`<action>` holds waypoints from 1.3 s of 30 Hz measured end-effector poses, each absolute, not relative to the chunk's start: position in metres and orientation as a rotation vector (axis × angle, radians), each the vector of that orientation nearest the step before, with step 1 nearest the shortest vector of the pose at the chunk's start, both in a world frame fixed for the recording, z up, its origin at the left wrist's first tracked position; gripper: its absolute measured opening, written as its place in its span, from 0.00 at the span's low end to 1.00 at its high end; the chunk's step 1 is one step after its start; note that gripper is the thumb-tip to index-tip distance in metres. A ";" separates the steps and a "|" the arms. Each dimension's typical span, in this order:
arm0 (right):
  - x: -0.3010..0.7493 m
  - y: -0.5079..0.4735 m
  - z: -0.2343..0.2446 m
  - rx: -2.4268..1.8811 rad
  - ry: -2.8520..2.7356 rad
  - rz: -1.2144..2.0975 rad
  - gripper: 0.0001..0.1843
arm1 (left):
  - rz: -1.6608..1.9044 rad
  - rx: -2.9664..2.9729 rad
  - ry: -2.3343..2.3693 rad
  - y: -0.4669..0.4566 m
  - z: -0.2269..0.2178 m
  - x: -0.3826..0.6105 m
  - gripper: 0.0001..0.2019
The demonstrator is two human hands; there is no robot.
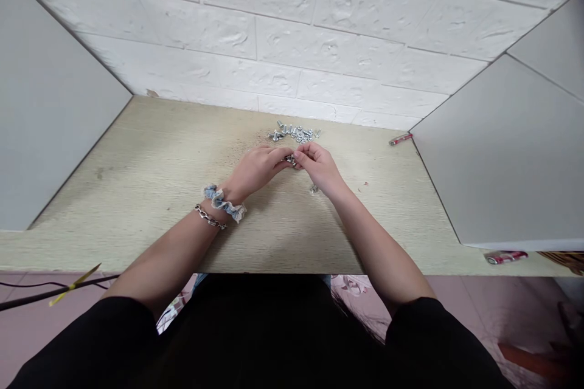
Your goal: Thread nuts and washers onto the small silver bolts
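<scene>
Both of my hands meet over the middle of the table, fingertips nearly touching. Between them shows a small metal bolt (pixel 291 160), partly covered by the fingers. My left hand (pixel 260 171) is closed on it from the left. From the right, my right hand (pixel 319 167) pinches at its end; whether a nut or washer is there I cannot tell. Just beyond the fingers lies a loose pile of silvery bolts, nuts and washers (pixel 298 133). One more small metal fastener (pixel 313 189) rests on the table below my right hand.
A pale wooden table (pixel 159 164) runs up to a white brick-patterned wall (pixel 292 42). Grey panels stand at the left (pixel 55 103) and right (pixel 493 158). Against the right panel lie a red and silver battery-like cylinder (pixel 401 139) and a similar one (pixel 505 257) near the front edge.
</scene>
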State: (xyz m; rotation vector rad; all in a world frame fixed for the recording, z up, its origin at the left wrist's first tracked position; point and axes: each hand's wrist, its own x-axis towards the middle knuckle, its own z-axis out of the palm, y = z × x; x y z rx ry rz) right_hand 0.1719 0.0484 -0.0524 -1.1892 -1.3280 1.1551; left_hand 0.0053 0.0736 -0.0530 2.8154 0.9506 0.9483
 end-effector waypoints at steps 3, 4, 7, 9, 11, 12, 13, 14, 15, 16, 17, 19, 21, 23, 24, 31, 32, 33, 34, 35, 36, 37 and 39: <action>0.172 0.046 -0.050 -1.214 -1.343 1.134 0.11 | 0.931 2.812 0.981 0.074 -0.053 0.005 0.12; 0.171 0.046 -0.049 -1.227 -1.347 1.126 0.10 | 0.931 2.812 0.982 0.074 -0.053 0.005 0.12; 0.171 0.043 -0.045 -1.260 -1.366 1.131 0.08 | 0.951 2.818 0.974 0.075 -0.055 0.005 0.13; 0.170 0.042 -0.044 -1.257 -1.376 1.150 0.07 | 0.969 2.825 0.968 0.076 -0.056 0.005 0.13; 0.170 0.042 -0.044 -1.235 -1.381 1.164 0.07 | 0.973 2.833 0.962 0.076 -0.057 0.005 0.13; 0.169 0.042 -0.044 -1.222 -1.382 1.166 0.07 | 0.973 2.835 0.959 0.076 -0.057 0.005 0.12; 0.169 0.043 -0.045 -1.211 -1.382 1.167 0.07 | 0.974 2.836 0.956 0.076 -0.057 0.005 0.12; 0.169 0.043 -0.045 -1.200 -1.378 1.169 0.08 | 0.976 2.837 0.953 0.076 -0.057 0.005 0.12; 0.169 0.044 -0.046 -1.186 -1.369 1.177 0.08 | 0.981 2.837 0.952 0.076 -0.057 0.005 0.12; 0.169 0.044 -0.046 -1.170 -1.356 1.191 0.08 | 0.988 2.835 0.952 0.076 -0.057 0.005 0.11; 0.169 0.044 -0.047 -1.156 -1.341 1.208 0.09 | 0.998 2.830 0.954 0.076 -0.057 0.005 0.11; 0.169 0.044 -0.047 -1.149 -1.311 1.243 0.10 | 1.019 2.814 0.956 0.076 -0.057 0.005 0.11; 0.170 0.044 -0.046 -1.169 -1.294 1.258 0.11 | 1.041 2.798 0.949 0.076 -0.058 0.004 0.11; 0.171 0.044 -0.046 -1.186 -1.298 1.257 0.11 | 1.052 2.794 0.945 0.077 -0.059 0.004 0.11; 0.172 0.043 -0.047 -1.187 -1.304 1.255 0.11 | 1.053 2.798 0.944 0.077 -0.059 0.004 0.11; 0.173 0.048 -0.052 -1.174 -1.268 1.240 0.15 | 1.046 2.801 0.946 0.076 -0.056 0.005 0.12; 0.173 0.048 -0.052 -1.185 -1.247 1.230 0.15 | 1.046 2.799 0.945 0.076 -0.056 0.005 0.12; 0.173 0.049 -0.053 -1.208 -1.230 1.220 0.16 | 1.044 2.800 0.942 0.076 -0.056 0.005 0.12; 0.174 0.049 -0.054 -1.237 -1.226 1.214 0.17 | 1.043 2.801 0.942 0.076 -0.056 0.005 0.12; 0.174 0.049 -0.054 -1.267 -1.240 1.212 0.18 | 1.046 2.804 0.942 0.076 -0.056 0.005 0.12; 0.175 0.049 -0.054 -1.293 -1.266 1.213 0.21 | 1.052 2.806 0.944 0.076 -0.056 0.005 0.11; 0.175 0.049 -0.054 -1.314 -1.299 1.217 0.23 | 1.057 2.808 0.946 0.076 -0.056 0.005 0.11; 0.175 0.047 -0.054 -1.338 -1.367 1.237 0.29 | 1.065 2.808 0.951 0.076 -0.057 0.005 0.11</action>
